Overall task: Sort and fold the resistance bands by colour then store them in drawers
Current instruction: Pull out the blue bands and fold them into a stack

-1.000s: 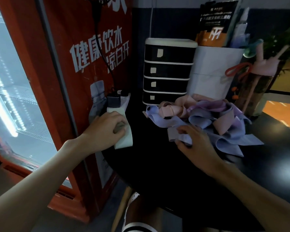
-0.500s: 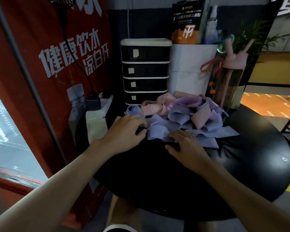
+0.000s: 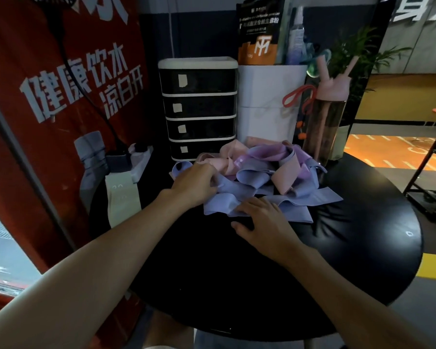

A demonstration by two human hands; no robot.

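Reaching in from the near edge of the round black table [image 3: 337, 260], both bare forearms stretched toward the middle of it. The right hand [image 3: 264, 226] lay palm down with its fingers straight and close together, flat on the front corner of a blue band [image 3: 222, 202], and its thumb stuck out to the left, resting on the bare tabletop. A little farther off, the left hand [image 3: 194, 183] was hunched over the left side of the pile of bands [image 3: 262, 172], knuckles up and fingers curled, their tips sunk among blue and pink loops; whether they pinched one could not be told. The pile, a loose tangle of blue, pink and purple, sat at the centre of the table, just in front of the black drawer unit [image 3: 199, 109], whose four drawers were shut. A pale folded band [image 3: 122, 197] hung alone over the table's left edge, beside a power strip [image 3: 139, 159]. Behind the pile stood a white box [image 3: 267, 102] and a pink-capped bottle [image 3: 327, 117], with a red cooler [image 3: 61, 96] to the left. A second earlier the left hand had been pressing that pale band at the edge; it had since let go and crossed to the pile, while the right hand had kept its place on the blue band.
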